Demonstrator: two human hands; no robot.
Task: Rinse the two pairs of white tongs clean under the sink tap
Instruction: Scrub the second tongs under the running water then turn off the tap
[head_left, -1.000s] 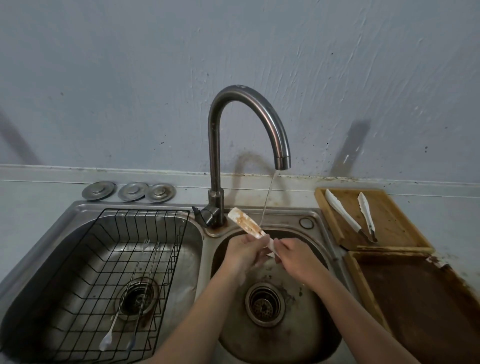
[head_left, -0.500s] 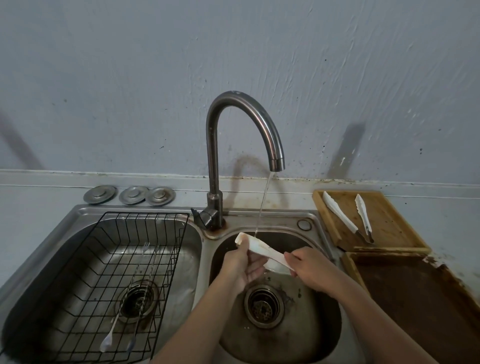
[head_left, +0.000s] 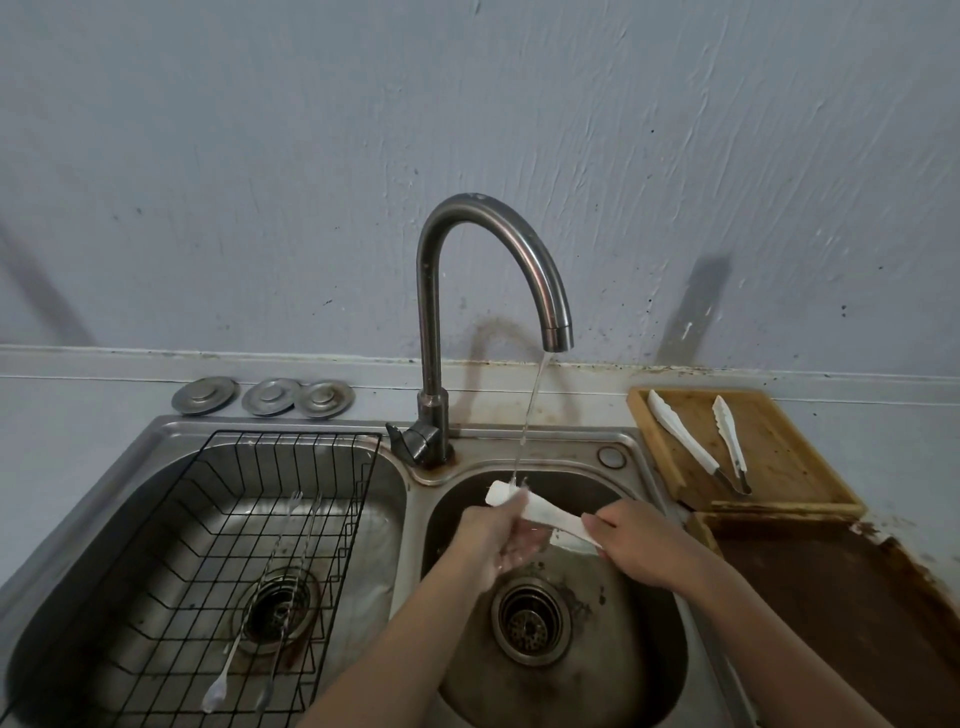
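**First tongs under the tap, second pair waiting on the tray**

Behind the sink a rough blue-grey plastered wall rises from a pale desk, and the curved brushed-steel tap (head_left: 493, 291) runs a thin stream into the right-hand steel basin (head_left: 644, 639).

You have one pair of white plastic tongs (head_left: 540, 512) held across that basin, tip end up and to the left, right where the stream lands. Your left hand (head_left: 493, 540) is curled around the tongs near the wet tip, fingers wrapped over it. Your right hand (head_left: 639, 545) grips the other end, fingers closed over the top so the end itself is hidden. The visible stretch between your hands looks white, with no obvious residue, though the underside cannot be seen.

The other pair of white tongs with a metal hinge end (head_left: 698, 441) lies spread open on the light wooden tray (head_left: 779, 467) to the right of the sink, well apart from the water. Whether it is rinsed or not cannot be told from here.

So you are, by my reading, partway: one pair is under the water now, and at least the finishing of this pair remains. The black wire rack (head_left: 234, 519) in the left basin holds some slim utensils, and looks a likely place for clean tongs.
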